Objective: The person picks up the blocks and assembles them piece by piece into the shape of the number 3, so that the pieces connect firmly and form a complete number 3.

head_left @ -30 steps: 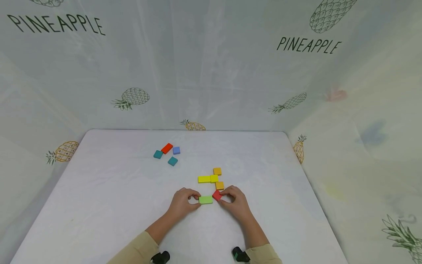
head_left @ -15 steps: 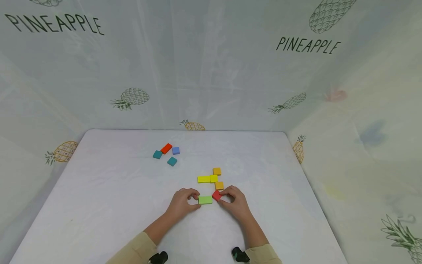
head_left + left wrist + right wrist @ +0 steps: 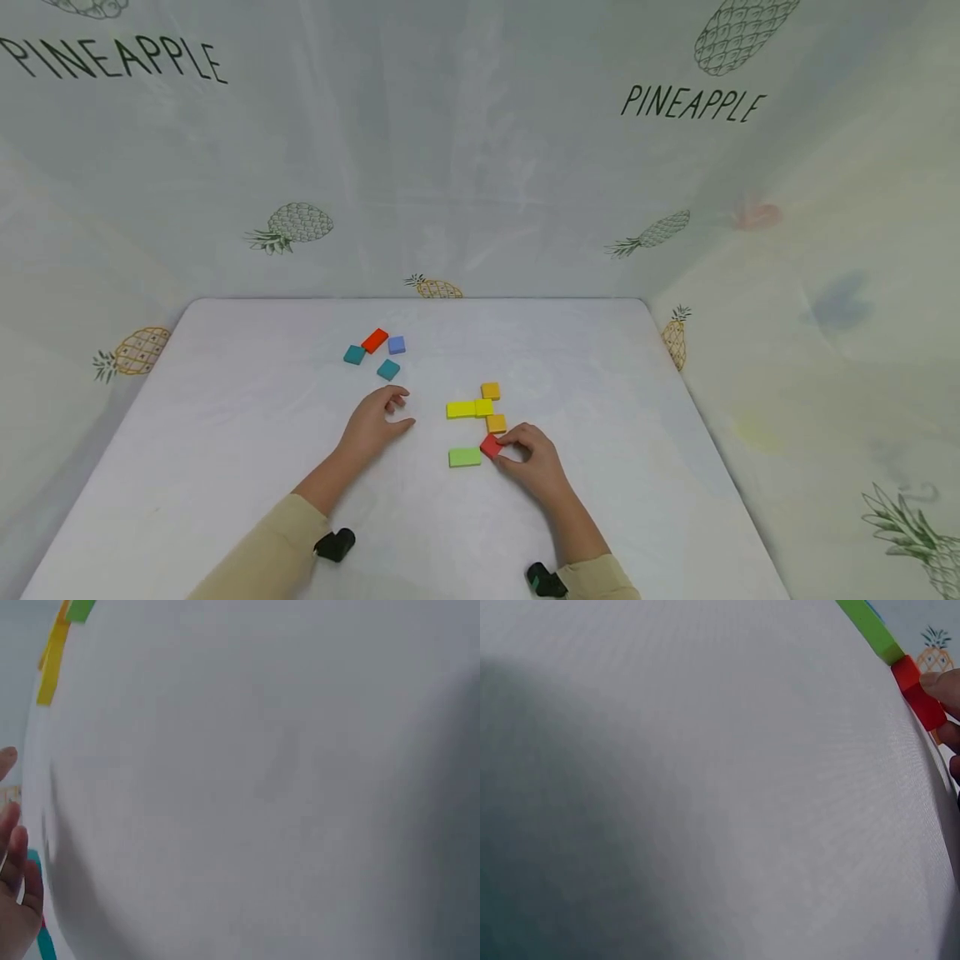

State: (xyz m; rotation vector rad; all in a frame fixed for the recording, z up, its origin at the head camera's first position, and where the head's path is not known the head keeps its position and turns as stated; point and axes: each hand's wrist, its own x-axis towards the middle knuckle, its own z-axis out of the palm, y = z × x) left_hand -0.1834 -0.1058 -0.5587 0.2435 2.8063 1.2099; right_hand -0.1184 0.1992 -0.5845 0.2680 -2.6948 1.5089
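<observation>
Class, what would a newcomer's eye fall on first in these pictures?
Probably the red block, bright against the white table and pinched by the right hand, right of the light green block. Then the left hand, holding nothing, left of the yellow blocks. PINEAPPLE lettering also stands out on the backdrop.

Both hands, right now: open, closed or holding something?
Left hand: open, holding nothing.
Right hand: pinching the red block next to the light green block.

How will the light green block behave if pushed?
The light green block is probably stiff: its edges look straight. It seems unlikely to roll or tip, being flat-sided and lying low on the table. Pushed rightward, it would likely nudge the red block right beside its end.
</observation>
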